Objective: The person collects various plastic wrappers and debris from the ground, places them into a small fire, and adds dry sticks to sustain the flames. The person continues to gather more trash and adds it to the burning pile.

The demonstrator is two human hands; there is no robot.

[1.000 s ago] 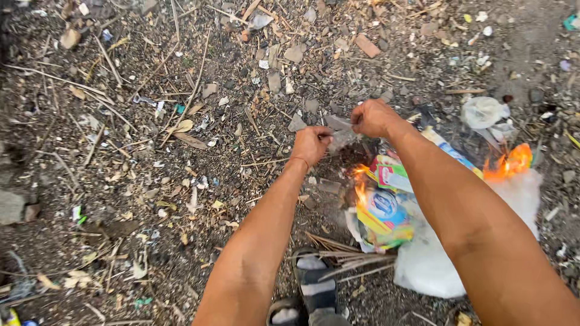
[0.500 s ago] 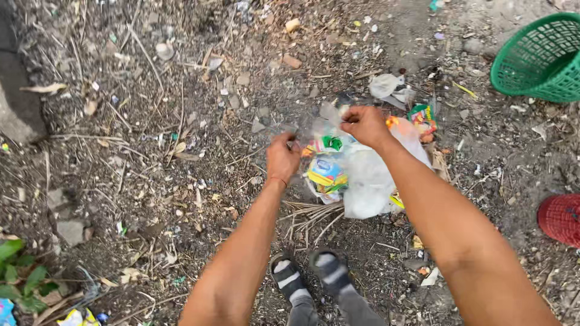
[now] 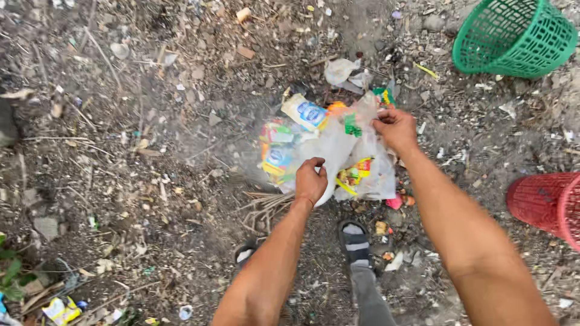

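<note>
A clear plastic bag [image 3: 338,154] stuffed with colourful food wrappers lies on bare, littered ground. My left hand [image 3: 310,181] grips its lower left edge, fingers curled into the plastic. My right hand [image 3: 396,128] pinches the bag's upper right edge. More wrappers [image 3: 305,111] spill out at the bag's top left, and thin smoke drifts over them. My feet in dark sandals [image 3: 355,240] stand just below the bag.
A green mesh basket [image 3: 513,37] lies tipped at the top right. A red mesh basket [image 3: 544,205] sits at the right edge. Crumpled white plastic [image 3: 341,71] lies beyond the bag. Twigs, stones and scraps cover the dirt; a wrapper [image 3: 60,309] lies bottom left.
Open flames on the wrappers a second ago are gone; only smoke shows. My view has shifted, bringing both baskets in. My hands have spread apart along the bag's edges.
</note>
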